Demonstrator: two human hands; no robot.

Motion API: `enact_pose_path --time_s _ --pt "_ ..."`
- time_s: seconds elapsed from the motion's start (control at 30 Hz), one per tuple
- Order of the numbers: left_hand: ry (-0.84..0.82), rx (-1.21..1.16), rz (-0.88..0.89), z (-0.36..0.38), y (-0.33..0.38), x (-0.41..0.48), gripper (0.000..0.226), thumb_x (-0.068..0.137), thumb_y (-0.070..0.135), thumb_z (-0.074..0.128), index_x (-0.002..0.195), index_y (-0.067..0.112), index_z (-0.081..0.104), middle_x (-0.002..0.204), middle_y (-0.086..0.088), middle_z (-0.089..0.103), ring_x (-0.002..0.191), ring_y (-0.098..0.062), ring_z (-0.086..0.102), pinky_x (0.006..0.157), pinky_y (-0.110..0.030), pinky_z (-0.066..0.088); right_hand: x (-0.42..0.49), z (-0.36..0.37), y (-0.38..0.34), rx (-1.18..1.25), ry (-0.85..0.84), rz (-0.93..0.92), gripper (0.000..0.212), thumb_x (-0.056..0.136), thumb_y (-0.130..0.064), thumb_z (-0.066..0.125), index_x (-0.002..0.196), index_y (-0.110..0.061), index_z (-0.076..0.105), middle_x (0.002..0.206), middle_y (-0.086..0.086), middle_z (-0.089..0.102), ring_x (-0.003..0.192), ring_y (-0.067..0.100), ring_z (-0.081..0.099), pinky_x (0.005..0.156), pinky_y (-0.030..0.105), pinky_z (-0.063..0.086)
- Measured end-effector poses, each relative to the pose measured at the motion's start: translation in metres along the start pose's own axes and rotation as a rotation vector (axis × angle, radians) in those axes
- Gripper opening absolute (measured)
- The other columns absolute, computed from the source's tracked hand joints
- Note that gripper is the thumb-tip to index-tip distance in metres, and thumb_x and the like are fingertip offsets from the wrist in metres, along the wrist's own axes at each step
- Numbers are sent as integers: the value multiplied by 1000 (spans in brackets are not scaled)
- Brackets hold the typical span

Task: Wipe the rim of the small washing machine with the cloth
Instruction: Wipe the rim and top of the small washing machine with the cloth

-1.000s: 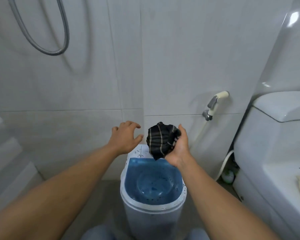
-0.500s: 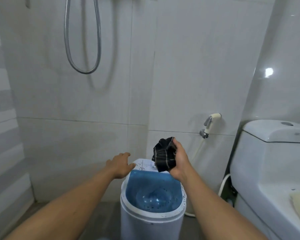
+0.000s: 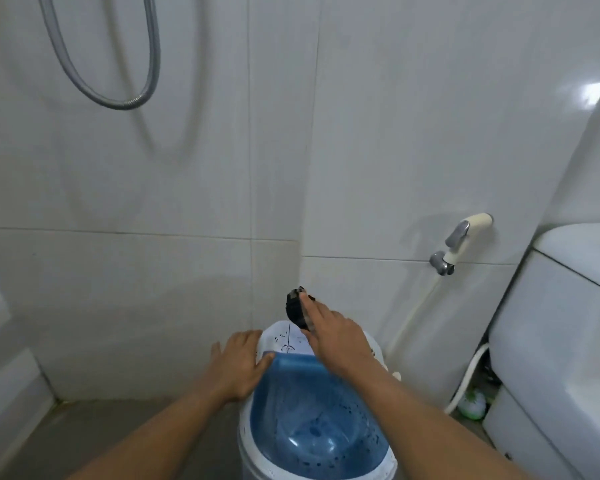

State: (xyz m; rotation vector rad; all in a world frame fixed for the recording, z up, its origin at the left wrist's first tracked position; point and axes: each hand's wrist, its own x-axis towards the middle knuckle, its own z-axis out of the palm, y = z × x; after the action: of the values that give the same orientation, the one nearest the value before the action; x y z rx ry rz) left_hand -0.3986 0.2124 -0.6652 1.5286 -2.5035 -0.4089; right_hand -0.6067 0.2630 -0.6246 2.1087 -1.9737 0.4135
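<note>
Right hand has dropped, gripping cloth at machine rim; left hand spread.

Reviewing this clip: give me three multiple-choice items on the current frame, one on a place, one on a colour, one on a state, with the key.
1. Where is the left hand?
A. on the toilet tank
B. on the washing machine's left rim
C. on the shower hose

2. What colour is the tub?
A. blue
B. red
C. green

3. What is the right hand doing?
A. hanging empty
B. gripping the bidet sprayer
C. holding the dark cloth

Key: B, its fingers rest at the rim's left edge; A, the tub's inner wall is blue; C, cloth bunched under the fingers.
</note>
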Motion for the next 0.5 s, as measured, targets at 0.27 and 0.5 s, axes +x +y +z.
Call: enact_pose_path --time_s 0.27,0.5 --pt "-79 -50 -34 33 -6 -6 103 75 81 -5 158 21 -10 167 0 -9 153 -21 -11 119 -58 -10 3 27 7 119 -110 -137 66 100 -45 41 156 -27 13 142 2 51 124 26 47 91 45 47" --pt "-126 -22 -57 33 -4 -6 117 67 93 1 157 19 -16 166 0 -16 152 -20 -18 116 -61 -16 -1 31 1 33 -331 -211 65 97 -65 21 155 -41 5 164 -11 17 153 22 0 110 71 -14"
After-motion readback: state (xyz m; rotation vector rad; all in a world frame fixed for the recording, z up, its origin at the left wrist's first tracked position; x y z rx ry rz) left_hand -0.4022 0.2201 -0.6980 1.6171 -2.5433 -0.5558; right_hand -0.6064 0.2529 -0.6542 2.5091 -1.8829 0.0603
